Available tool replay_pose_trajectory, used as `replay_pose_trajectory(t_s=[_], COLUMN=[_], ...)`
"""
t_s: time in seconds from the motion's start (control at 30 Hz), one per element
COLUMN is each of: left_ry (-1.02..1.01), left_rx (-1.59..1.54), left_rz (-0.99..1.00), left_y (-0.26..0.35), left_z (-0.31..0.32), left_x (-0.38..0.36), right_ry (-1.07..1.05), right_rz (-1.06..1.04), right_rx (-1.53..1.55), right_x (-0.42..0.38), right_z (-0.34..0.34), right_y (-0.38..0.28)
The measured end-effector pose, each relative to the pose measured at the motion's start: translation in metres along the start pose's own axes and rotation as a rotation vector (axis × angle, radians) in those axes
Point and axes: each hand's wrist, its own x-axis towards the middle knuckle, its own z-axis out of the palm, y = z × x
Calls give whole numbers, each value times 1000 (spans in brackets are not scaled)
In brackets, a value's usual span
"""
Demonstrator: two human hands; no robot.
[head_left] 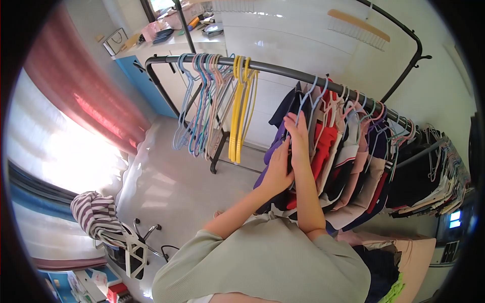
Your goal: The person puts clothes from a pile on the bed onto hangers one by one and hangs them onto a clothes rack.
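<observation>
Both hands are among the clothes hanging on the rack's front rail. My right hand (298, 134) is raised just below the blue hangers (306, 98), its fingers stretched upward against the garments. My left hand (279, 162) lies lower and to the left, close by the right wrist, with its fingers extended along a dark garment (284, 109). Part of its fingertips is hidden by the cloth and the other hand. A purple garment (273, 151) hangs left of the hands, and a red garment (323, 146) hangs just right of them.
Bare blue, pink and yellow hangers (237, 116) hang left on the black rail (275, 68). More clothes (429, 177) crowd the far right. A chair with striped cloth (96, 214) stands lower left, near a pink curtain (86, 81). A cluttered counter (172, 48) is behind.
</observation>
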Motion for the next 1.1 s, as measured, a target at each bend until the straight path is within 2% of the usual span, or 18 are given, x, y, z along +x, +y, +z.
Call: replay_pose_trajectory(t_s=[0.03,0.1,0.13,0.2,0.27,0.3,0.37,0.43,0.5,0.57,0.63,0.7,0.77,0.83,0.93,1.0,1.03,1.1], left_ry=[-10,-18,-22,-19,-43,-35,-70,9,61,108,301,334,409,366,262,225,214,169], left_rx=[58,112,93,70,34,33,-320,-336,-355,-278,-46,74,497,443,479,530,524,538], left_rz=[50,104,95,82,-22,-22,-362,-287,-375,-364,-218,-153,-12,-59,12,37,46,25], left_y=[-4,-4,-1,7,14,14,13,11,9,-2,-11,-17,-24,-35,-61,-67,-69,-73], left_z=[-2,-14,-25,-51,-84,-101,-131,-155,-188,-215,-240,-262,-280,-292,-303,-305,-307,-309], left_x=[-2,-3,-3,-4,-2,0,3,6,8,9,11,13,16,18,23,25,27,29], right_ry=[-3,107,106,67,-41,-97,-176,-225,-352,-366,-392,-405,-396,-379,-229,-123,-109,-11], right_rz=[4,-412,-508,-548,-612,-619,-539,-508,-292,-268,-231,-201,-331,-333,-355,-221,-227,-248], right_rx=[-3,-704,-746,-794,-807,-774,-580,-551,-288,-260,-208,-200,-442,-489,-500,-294,-296,-551], right_x=[-2,-4,-9,-20,-27,-28,-32,-33,-31,-28,-26,-24,-20,-14,-3,3,6,13], right_z=[2,9,17,38,60,72,96,121,143,167,190,212,229,241,255,261,262,263], right_y=[8,17,16,8,6,8,17,19,33,45,60,75,97,119,142,151,156,161])
